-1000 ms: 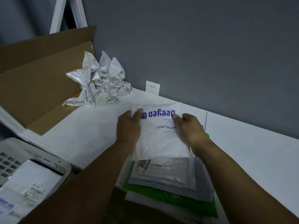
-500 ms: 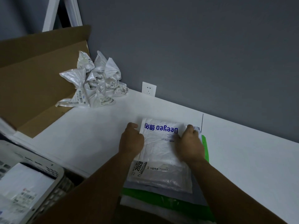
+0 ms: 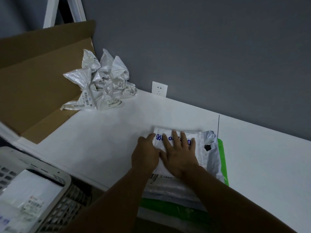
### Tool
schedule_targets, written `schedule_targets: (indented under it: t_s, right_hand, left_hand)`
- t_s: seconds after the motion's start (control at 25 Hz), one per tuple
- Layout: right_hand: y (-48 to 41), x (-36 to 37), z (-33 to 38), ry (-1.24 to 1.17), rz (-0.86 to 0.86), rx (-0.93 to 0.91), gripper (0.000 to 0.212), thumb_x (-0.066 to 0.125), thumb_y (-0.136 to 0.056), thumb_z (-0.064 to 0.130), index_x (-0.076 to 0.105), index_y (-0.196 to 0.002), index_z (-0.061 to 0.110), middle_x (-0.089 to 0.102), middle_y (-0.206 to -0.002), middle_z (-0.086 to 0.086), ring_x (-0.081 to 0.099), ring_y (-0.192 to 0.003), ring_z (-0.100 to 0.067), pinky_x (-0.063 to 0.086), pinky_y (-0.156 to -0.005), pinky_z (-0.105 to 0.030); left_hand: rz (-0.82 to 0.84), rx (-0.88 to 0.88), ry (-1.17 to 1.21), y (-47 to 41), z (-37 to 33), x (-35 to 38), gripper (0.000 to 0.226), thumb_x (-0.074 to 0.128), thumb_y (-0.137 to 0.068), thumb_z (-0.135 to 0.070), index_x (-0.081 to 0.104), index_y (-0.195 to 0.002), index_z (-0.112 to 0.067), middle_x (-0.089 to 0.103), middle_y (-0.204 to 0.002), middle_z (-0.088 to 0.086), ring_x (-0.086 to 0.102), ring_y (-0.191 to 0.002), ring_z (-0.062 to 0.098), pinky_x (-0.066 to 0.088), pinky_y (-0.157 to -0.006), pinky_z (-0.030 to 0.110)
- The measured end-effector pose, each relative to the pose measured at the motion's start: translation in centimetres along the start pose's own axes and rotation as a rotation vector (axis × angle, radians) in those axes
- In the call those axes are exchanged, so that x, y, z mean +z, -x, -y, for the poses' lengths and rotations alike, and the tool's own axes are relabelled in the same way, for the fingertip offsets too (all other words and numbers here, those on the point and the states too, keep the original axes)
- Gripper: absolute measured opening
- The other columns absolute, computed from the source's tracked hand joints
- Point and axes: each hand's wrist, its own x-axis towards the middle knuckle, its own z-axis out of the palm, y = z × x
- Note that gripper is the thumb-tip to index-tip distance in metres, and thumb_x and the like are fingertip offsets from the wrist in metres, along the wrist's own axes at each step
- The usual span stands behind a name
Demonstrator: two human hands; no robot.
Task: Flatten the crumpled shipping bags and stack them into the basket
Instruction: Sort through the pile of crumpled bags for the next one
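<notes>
– So, how should the white bag (image 3: 198, 153), lying atop the stack (image 3: 222, 162) at the table's (image 3: 101, 140) near edge, be flattened?
– It is pressed by the right hand (image 3: 180, 157), fingers spread; the grip of the left hand (image 3: 145, 155) beside it cannot be told. Air should be swept outward in 1 stroke.

Low on the grey wall (image 3: 210, 47) sits a white socket (image 3: 159, 89), the white desk (image 3: 104, 132) just beneath it. Left of the socket leans brown cardboard (image 3: 33, 78), with white frame bars (image 3: 50, 12) above. Dim light.

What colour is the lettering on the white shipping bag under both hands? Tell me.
Blue lettering, head view.
</notes>
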Motion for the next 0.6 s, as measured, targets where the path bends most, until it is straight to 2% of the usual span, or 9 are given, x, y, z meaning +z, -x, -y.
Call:
schedule_targets:
  t_s: [0.12,0.4,0.52,0.6]
  right_hand:
    - [-0.3,0.8,0.0,0.006,-0.005,0.008,0.1,-0.03,-0.067,0.075,-0.014,-0.157,0.034,-0.018,-0.166,-0.009,-0.022,-0.151,-0.036,-0.006,-0.118,-0.064]
    - [-0.4,2.2,-0.2,0.047,-0.012,0.014,0.085,-0.015,-0.082,0.071,-0.014,-0.157,0.031,-0.018,-0.166,-0.01,-0.022,-0.151,-0.036,-0.008,-0.119,-0.062]
    - [-0.4,2.4,-0.2,0.053,-0.005,0.02,0.081,-0.011,-0.086,0.07,-0.014,-0.158,0.032,-0.017,-0.166,-0.01,-0.021,-0.151,-0.036,-0.008,-0.119,-0.062]
    - [-0.4,1.7,-0.2,0.052,-0.011,0.023,0.086,-0.016,-0.081,0.071,-0.013,-0.158,0.032,-0.017,-0.166,-0.01,-0.021,-0.151,-0.035,-0.008,-0.119,-0.063]
  left_hand:
    - [0.026,0.062,-0.078,0.0,0.6,0.6,0.045,0.047,-0.1,-0.022,0.047,-0.145,-0.024,0.047,-0.122,0.009,0.056,-0.11,0.026,0.05,-0.093,0.039]
    - [0.073,0.121,-0.319,0.7,1.7,2.1,0.055,0.041,-0.102,-0.029,0.023,-0.154,-0.021,0.034,-0.136,0.008,0.05,-0.116,0.024,0.049,-0.09,0.037]
    - [0.074,0.099,-0.326,0.6,1.4,2.2,0.052,0.042,-0.102,-0.032,0.027,-0.151,-0.022,0.035,-0.133,0.007,0.052,-0.112,0.023,0.05,-0.088,0.037]
    - [0.037,0.099,-0.276,0.7,0.8,1.7,0.049,0.045,-0.101,-0.032,0.034,-0.147,-0.022,0.038,-0.13,0.005,0.055,-0.109,0.023,0.05,-0.088,0.037]
